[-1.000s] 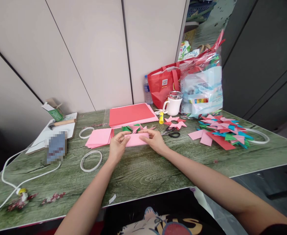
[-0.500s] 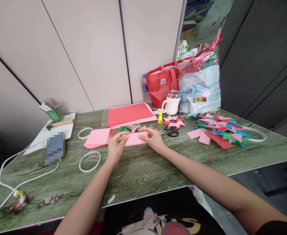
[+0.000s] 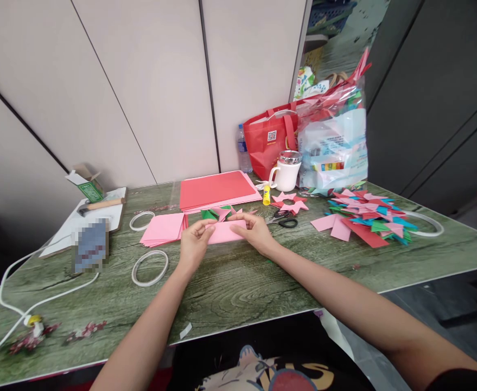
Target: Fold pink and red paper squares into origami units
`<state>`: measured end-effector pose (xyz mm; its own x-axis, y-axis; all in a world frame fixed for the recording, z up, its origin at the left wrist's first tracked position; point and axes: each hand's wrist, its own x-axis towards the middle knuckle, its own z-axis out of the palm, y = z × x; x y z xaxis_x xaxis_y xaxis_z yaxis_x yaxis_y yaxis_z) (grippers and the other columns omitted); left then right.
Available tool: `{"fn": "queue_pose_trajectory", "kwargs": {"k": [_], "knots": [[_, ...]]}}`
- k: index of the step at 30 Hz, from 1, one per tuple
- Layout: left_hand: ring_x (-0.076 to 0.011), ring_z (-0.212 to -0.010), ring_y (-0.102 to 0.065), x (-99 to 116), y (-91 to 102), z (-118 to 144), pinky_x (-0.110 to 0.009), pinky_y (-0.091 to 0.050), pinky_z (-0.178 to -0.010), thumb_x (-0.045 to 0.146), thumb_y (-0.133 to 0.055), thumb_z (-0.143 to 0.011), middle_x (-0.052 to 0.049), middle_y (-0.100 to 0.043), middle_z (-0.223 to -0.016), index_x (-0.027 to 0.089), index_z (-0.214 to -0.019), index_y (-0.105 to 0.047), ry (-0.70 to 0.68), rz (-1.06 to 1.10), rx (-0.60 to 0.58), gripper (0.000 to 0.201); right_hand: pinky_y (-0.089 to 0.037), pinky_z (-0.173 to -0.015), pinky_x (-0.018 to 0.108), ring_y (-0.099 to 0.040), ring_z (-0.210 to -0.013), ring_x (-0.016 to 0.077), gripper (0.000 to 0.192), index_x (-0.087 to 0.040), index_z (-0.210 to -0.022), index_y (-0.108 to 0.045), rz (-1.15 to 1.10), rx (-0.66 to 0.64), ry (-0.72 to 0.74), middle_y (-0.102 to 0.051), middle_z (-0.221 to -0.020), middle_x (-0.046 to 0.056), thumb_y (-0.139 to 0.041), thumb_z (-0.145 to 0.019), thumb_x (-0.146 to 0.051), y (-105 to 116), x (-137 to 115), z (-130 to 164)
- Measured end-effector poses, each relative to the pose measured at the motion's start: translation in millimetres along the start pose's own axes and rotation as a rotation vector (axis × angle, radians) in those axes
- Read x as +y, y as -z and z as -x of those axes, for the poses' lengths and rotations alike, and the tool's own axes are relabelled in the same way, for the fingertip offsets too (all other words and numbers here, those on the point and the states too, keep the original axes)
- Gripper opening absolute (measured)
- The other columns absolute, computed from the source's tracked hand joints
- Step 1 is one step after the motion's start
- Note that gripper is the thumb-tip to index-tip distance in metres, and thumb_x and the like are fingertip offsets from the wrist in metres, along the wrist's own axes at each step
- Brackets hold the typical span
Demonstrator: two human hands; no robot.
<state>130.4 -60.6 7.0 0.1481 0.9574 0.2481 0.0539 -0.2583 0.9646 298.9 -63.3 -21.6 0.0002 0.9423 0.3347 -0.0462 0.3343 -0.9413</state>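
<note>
Both hands press on one folded pink paper strip (image 3: 226,232) that lies flat on the green wood-grain surface (image 3: 238,288). The left hand (image 3: 193,244) pinches the strip's left end between thumb and curled fingers, while the right hand (image 3: 254,231) holds the right end, fingers closed over the upper edge. The strip spans the gap between the two hands.

Just left of the left hand sits a stack of pink paper squares (image 3: 163,229), and nearer the person on that side lies a clear tape ring (image 3: 150,267). Just beyond the hands lie green and pink folded pieces (image 3: 217,213), and behind them a stack of red sheets (image 3: 216,190). To the right of the right hand lie black-handled scissors (image 3: 282,220), pink paper stars (image 3: 289,202) and, well apart, a heap of coloured folded triangles (image 3: 364,217).
</note>
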Motion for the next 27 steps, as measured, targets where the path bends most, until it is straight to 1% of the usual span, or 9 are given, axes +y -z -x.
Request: {"fn": "queue_pose_trajectory", "kwargs": {"k": [2,7,15,20,23,27], "knots": [[-0.0074,-0.045,-0.042,1.6,-0.3,0.7,-0.018,-0.03,-0.044,0.029,-0.063,-0.066,0.003,-0.054,-0.051,0.014,-0.084,-0.066,-0.018,-0.032,0.007,0.024,-0.043,-0.059,0.024,-0.057,-0.069,0.0141,0.025,-0.016,-0.086,-0.064,0.024,-0.007,-0.007,-0.065,-0.087,0.003,-0.064,-0.065,-0.03,0.4,1.1,-0.2],[-0.0082,-0.046,-0.043,1.1,-0.1,0.7,-0.019,-0.029,-0.045,0.031,-0.063,-0.067,0.002,-0.055,-0.053,0.014,-0.085,-0.066,-0.018,-0.052,-0.008,0.025,-0.041,-0.058,0.024,-0.057,-0.068,0.0141,0.025,-0.016,-0.086,-0.065,0.017,-0.003,-0.005,-0.065,-0.084,0.002,-0.064,-0.065,-0.03,0.9,2.7,-0.1],[-0.0074,-0.044,-0.04,0.6,0.1,0.6,-0.018,-0.028,-0.043,0.032,-0.062,-0.067,0.004,-0.051,-0.049,0.014,-0.086,-0.065,-0.021,-0.078,-0.004,0.026,-0.042,-0.06,0.025,-0.057,-0.069,0.0149,0.024,-0.016,-0.084,-0.066,0.005,0.013,-0.013,-0.065,-0.083,0.002,-0.064,-0.064,-0.03,0.1,-0.6,0.0],[-0.0077,-0.046,-0.043,4.5,-0.9,2.1,-0.018,-0.029,-0.044,0.032,-0.062,-0.066,0.003,-0.056,-0.054,0.014,-0.084,-0.064,0.011,-0.056,-0.015,0.025,-0.042,-0.059,0.025,-0.057,-0.067,0.0147,0.024,-0.016,-0.083,-0.066,0.007,0.005,-0.025,-0.065,-0.081,0.002,-0.065,-0.064,-0.03,0.2,-0.6,0.0],[-0.0074,-0.045,-0.042,5.9,-1.4,2.8,-0.018,-0.028,-0.044,0.031,-0.062,-0.067,0.003,-0.056,-0.054,0.014,-0.082,-0.064,0.013,-0.051,-0.029,0.023,-0.043,-0.062,0.026,-0.058,-0.07,0.0156,0.023,-0.016,-0.081,-0.067,0.025,0.009,-0.023,-0.066,-0.08,0.003,-0.065,-0.064,-0.031,0.8,-1.2,-0.4],[-0.0075,-0.044,-0.041,6.7,-1.5,3.3,-0.018,-0.026,-0.043,0.031,-0.062,-0.067,0.002,-0.056,-0.052,0.014,-0.082,-0.065,-0.015,-0.077,-0.053,0.023,-0.044,-0.068,0.028,-0.059,-0.075,0.0173,0.026,-0.016,-0.079,-0.068,0.054,0.018,-0.016,-0.067,-0.081,0.004,-0.066,-0.063,-0.036,1.7,-1.5,-0.8]]}}
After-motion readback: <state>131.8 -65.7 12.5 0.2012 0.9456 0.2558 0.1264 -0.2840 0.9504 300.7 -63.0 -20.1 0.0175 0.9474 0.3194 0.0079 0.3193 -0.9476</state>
